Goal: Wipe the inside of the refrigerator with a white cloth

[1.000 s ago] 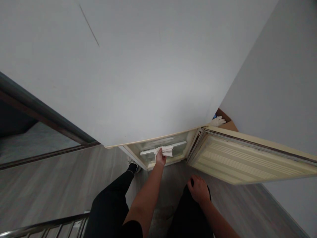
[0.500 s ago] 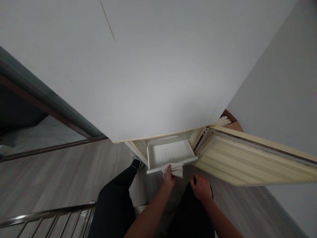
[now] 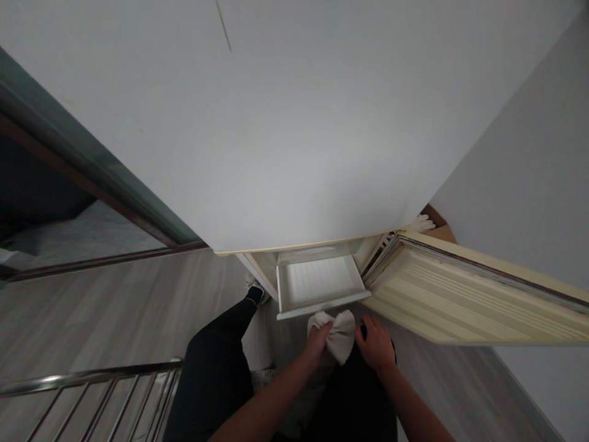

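My left hand (image 3: 317, 341) is closed on a bunched whitish cloth (image 3: 343, 334), just in front of the drawer's front edge. The cloth fans out on both sides of my fingers, and one corner hangs down. Beside it, my right hand (image 3: 376, 345) lies over my right knee, thumb apart from the fingers. Its thumb side is right at the cloth's edge; I cannot tell whether they touch. A shallow white drawer (image 3: 317, 283) is pulled out of the cabinet under the white top (image 3: 299, 153), with nothing seen lying in it.
A cream striped door (image 3: 460, 301) stands swung out at the right. Behind it, a cardboard box (image 3: 442, 232) holds a white glove (image 3: 421, 223). A metal rail (image 3: 92, 373) is at lower left, and a dark-framed glass panel (image 3: 115, 184) borders the left side.
My left hand has drawn the cloth back off the drawer's front edge, toward my right knee and right hand. The view has shifted slightly. The drawer stays pulled out.
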`<state>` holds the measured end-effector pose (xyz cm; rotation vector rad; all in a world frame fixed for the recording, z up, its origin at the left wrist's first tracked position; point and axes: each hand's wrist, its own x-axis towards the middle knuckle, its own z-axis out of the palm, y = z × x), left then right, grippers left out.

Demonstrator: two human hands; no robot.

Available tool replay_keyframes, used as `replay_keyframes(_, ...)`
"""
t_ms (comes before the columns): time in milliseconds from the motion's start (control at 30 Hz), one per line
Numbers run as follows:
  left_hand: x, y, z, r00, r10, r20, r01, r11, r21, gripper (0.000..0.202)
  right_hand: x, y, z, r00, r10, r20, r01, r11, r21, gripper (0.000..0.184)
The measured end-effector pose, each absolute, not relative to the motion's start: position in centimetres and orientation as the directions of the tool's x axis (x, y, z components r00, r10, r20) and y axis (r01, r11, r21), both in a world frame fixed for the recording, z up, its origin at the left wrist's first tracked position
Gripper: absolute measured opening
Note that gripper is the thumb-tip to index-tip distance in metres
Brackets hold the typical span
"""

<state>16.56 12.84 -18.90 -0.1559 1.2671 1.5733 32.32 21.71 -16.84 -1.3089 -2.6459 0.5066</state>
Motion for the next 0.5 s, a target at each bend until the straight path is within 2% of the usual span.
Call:
replay_keyframes(133, 16.3, 10.7, -16.8, -0.369, 0.769, -0.522, -0.621, 0.213, 0.754, 0.032, 32.8, 21.1, -16.3, -0.788, 0.615, 0.023, 0.544, 0.714, -0.442, 0.049)
replay_keyframes(233, 15.0, 10.2, -15.9, -0.335, 0.817, -0.470, -0.525, 0.252, 0.813, 0.034, 32.3, 20.7, -15.8, -0.841, 0.538, -0.051, 0.502, 0.743, -0.442, 0.039)
replay_keyframes(367, 12.8, 10.0, -15.7, -0.378, 0.823, -0.423, -0.408, 0.262, 0.874, 0.034, 28.9, 19.9, -16.6, -0.914, 0.381, -0.139, 0.398, 0.776, -0.490, 0.026)
replay_keyframes(433, 11.5, 9.5, -15.5, -0.425, 0.813, -0.397, -0.360, 0.251, 0.899, 0.033, 26.2, 19.2, -17.8, -0.904, 0.408, -0.130, 0.406, 0.717, -0.568, 0.024)
replay_keyframes(500, 9.9, 8.7, -14.9, -0.492, 0.791, -0.363, -0.320, 0.223, 0.921, 0.030, 23.3, 18.7, -19.2, -0.844, 0.526, -0.106, 0.445, 0.576, -0.686, 0.027)
